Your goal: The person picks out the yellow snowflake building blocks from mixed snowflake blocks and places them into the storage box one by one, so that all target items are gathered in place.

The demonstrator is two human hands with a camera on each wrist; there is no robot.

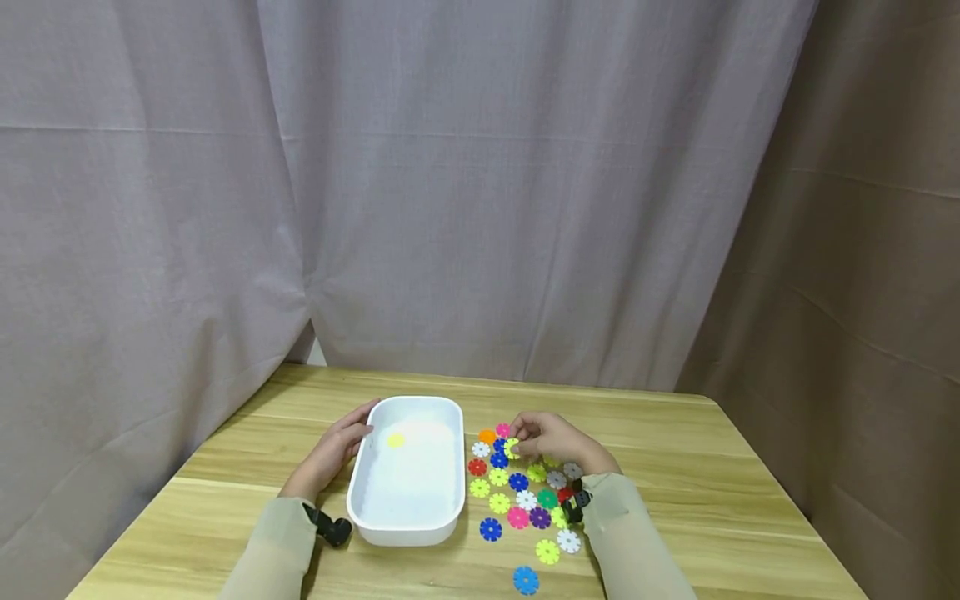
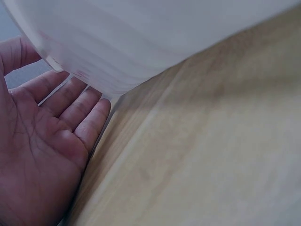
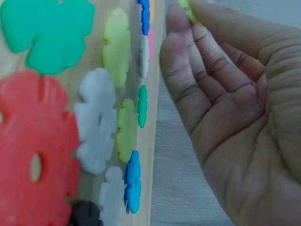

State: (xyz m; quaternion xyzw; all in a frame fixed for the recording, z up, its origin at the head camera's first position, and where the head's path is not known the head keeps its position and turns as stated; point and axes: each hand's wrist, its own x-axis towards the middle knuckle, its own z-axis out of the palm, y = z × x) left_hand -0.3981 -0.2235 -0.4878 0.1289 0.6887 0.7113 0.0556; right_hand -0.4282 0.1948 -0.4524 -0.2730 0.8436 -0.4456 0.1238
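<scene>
A white rectangular plastic tub (image 1: 405, 527) sits on the table with one yellow flower-shaped disc (image 1: 395, 440) inside it. My left hand (image 1: 337, 450) rests along the tub's left side. In the left wrist view its extended fingers (image 2: 89, 108) lie against the outer wall, and the thumb is up near the rim. To the right of the tub, my right hand (image 1: 551, 437) pinches a yellow-green notched disc (image 1: 512, 448) between thumb and fingers, over the far part of the spread discs. Only an edge of that disc (image 3: 189, 12) shows at the top of the right wrist view.
Many notched plastic discs in several colours lie between the tub and my right forearm, including a red disc (image 1: 477, 467), a purple disc (image 1: 540, 517) and a light blue disc (image 1: 526, 580) nearest me. The wooden table (image 1: 735, 500) ends at a grey curtain (image 1: 480, 208).
</scene>
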